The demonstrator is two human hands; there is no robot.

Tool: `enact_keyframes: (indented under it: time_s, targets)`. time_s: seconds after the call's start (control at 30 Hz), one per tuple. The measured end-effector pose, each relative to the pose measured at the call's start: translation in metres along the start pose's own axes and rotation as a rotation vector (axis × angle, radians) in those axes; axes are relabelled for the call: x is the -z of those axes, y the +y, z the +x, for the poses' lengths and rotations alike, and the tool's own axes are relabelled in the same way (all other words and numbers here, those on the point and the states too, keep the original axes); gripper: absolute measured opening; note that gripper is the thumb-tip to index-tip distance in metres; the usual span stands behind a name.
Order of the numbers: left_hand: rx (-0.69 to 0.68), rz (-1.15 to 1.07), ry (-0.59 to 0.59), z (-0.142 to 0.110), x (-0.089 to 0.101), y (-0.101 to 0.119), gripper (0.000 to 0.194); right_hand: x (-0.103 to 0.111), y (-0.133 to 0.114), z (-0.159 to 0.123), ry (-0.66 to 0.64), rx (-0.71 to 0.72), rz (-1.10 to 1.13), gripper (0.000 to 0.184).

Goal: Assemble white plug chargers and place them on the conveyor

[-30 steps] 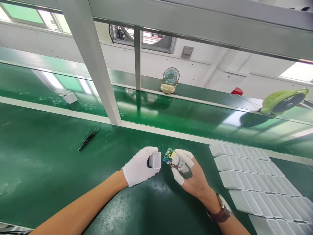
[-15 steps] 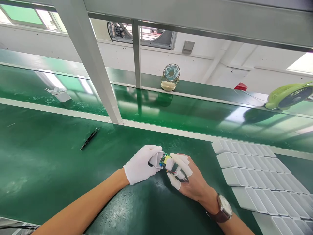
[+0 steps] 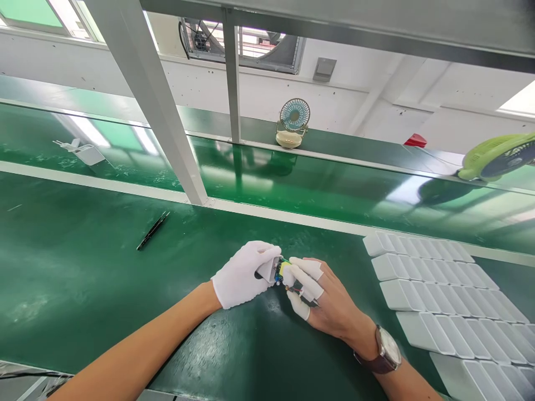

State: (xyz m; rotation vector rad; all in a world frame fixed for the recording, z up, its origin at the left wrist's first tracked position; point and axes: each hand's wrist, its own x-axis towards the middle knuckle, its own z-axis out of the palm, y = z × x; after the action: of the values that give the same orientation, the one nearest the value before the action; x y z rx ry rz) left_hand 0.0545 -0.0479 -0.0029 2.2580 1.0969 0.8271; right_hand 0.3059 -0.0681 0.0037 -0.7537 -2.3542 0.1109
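Note:
My left hand (image 3: 240,274), in a white glove, is closed around a small white plastic housing (image 3: 267,269) just above the green table. My right hand (image 3: 320,295), with white finger cots and a wristwatch, pinches a small green circuit board (image 3: 281,269) with red wires. The board's end sits in the mouth of the housing, and the two hands meet there.
Rows of several white housings (image 3: 434,301) lie on the table at the right. Black tweezers (image 3: 152,229) lie to the left. A grey frame post (image 3: 167,145) stands ahead, with a conveyor belt (image 3: 292,189) beyond it. A blue desk fan (image 3: 293,123) and a green fan (image 3: 495,157) stand farther back.
The board and the housing were apart a second ago. My right hand has brought the board leftward into the housing's opening, and both hands now touch.

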Motion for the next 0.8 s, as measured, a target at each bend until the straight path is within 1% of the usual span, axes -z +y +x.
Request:
enact_keyframes:
  time_s: [0.4, 0.5, 0.63, 0.7, 0.8]
  targets:
    - [-0.063, 0.042, -0.01, 0.007, 0.004, 0.009, 0.05, -0.004, 0.001, -0.003, -0.028, -0.012, 0.022, 0.076]
    - [-0.068, 0.041, -0.006, 0.007, 0.005, 0.01, 0.053, -0.004, 0.001, -0.004, -0.025, -0.006, 0.018, 0.076]
    - [-0.029, 0.023, -0.014, 0.004, 0.002, 0.007, 0.054, -0.004, 0.0, -0.002, -0.018, -0.002, 0.021, 0.076]
    - [-0.02, 0.014, 0.004, 0.001, 0.0, 0.003, 0.06, -0.003, 0.0, -0.002, -0.017, 0.0, 0.025, 0.077]
    - [-0.05, 0.011, 0.032, -0.001, -0.003, -0.002, 0.068, -0.003, 0.0, -0.001, -0.011, -0.002, 0.022, 0.076]
